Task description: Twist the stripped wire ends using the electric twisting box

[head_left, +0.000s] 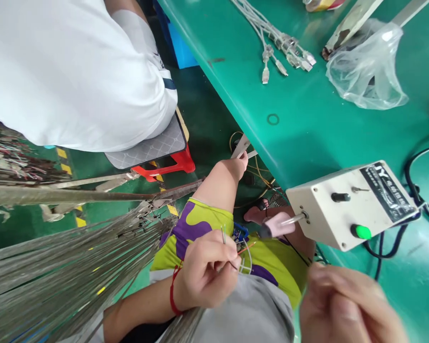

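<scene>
My left hand (pixel 210 269), with a red string on its wrist, is closed in a pinch over my lap. Thin cable wires (pixel 246 248), among them orange, white and dark ones, stick out between its fingers. My right hand (pixel 346 305) is at the lower right, blurred, its fingers curled together; what they hold, if anything, is hidden. Just above it sits a beige machine box (pixel 329 214) with a green button (pixel 362 232), a black knob and a metal shaft with a pinkish, dark-tipped end (pixel 279 226) pointing toward my lap.
White USB cables (pixel 289 50) and a clear plastic bag (pixel 368 71) lie on the green table (pixel 243 85). At the upper left a person in white (pixel 75 71) sits on a red stool (pixel 168 164). A large bundle of grey cables (pixel 75 267) hangs at my left.
</scene>
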Tool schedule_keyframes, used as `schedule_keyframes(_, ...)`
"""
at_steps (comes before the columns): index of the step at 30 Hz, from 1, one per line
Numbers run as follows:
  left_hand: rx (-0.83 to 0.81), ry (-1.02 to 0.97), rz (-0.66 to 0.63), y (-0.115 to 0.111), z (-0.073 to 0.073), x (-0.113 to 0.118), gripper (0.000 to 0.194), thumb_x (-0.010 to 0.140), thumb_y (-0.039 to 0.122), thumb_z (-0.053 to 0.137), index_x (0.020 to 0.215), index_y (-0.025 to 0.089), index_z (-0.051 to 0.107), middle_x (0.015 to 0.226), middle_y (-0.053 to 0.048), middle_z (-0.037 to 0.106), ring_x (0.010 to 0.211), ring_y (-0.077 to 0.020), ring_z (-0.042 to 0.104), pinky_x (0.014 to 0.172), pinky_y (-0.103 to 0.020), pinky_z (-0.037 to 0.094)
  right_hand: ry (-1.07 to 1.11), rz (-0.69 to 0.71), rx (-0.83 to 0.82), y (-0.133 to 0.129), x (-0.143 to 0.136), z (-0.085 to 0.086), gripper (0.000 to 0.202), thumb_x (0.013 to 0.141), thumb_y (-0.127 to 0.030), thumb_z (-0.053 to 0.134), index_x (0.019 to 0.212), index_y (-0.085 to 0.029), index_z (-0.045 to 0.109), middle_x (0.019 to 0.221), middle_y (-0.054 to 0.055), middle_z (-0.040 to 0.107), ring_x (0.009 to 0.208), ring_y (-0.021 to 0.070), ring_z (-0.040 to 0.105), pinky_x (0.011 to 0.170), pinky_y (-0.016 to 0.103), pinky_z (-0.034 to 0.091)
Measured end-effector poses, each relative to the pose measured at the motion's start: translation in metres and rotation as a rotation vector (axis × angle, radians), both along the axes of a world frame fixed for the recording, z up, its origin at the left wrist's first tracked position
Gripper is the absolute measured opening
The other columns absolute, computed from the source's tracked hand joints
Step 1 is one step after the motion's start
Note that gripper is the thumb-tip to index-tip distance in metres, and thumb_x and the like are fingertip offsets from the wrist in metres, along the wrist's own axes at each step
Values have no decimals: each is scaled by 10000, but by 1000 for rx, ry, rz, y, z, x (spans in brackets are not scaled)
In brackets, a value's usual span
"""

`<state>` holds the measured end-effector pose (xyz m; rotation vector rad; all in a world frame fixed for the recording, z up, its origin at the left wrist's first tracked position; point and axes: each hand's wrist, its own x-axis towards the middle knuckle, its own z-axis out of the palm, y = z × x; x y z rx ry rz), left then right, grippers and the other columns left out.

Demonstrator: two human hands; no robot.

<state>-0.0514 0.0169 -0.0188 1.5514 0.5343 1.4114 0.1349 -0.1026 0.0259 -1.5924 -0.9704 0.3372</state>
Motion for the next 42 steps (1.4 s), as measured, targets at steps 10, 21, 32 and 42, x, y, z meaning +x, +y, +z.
schedule_keyframes(10,149,78,-167,0,10,1,249,1090,84,703,1299,213,658,785,-7,805,516,-164,752,577,-267,619,936,311,-102,30,-48,7,25,1056,-335,948,1076,-320,950,832,25,849,727,155,755,676,216,601)
schedule_keyframes(21,64,30,-318,1,11,13,44,1141,211,605,1139,242,636,726,25,758,517,-124,698,569,-266,535,1042,278,-246,39,-40,6,271,978,-452,1003,901,-221,883,677,-9,711,560,115,508,557,248,407)
schedule_keyframes(32,17,151,133,4,15,8,134,1206,284,607,1091,261,671,630,54,650,483,-138,683,507,-261,590,1011,312,-120,68,-11,-6,550,1044,-683,857,1334,-216,888,863,67,780,644,166,515,612,314,451)
schedule_keyframes(42,105,164,112,23,12,8,203,1027,37,686,1128,214,678,771,34,730,534,-90,601,540,-195,568,1092,247,10,89,-26,-33,495,953,-783,927,1114,-315,911,403,-104,375,505,180,322,614,320,415)
